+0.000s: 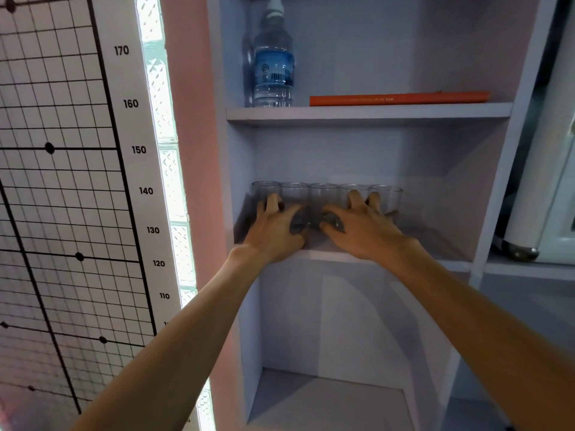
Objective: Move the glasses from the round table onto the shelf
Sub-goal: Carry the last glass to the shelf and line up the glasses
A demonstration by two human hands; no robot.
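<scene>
Several clear glasses (323, 194) stand upright in a tight row, side by side, on the middle shelf (435, 244) of a pale blue shelf unit. My left hand (273, 227) reaches over the shelf edge with its fingers spread across the two leftmost glasses and its thumb in front of them. My right hand (362, 225) does the same at the right end of the row, fingers between the last two glasses. Both hands press on the row from the front. The lower halves of the glasses are hidden behind my hands.
On the shelf above stand a water bottle (273, 63) at the left and a flat orange book (398, 98). The compartment below (326, 399) holds nothing visible. A height chart (62, 181) covers the wall at left. A white cylindrical object (535, 213) stands at right.
</scene>
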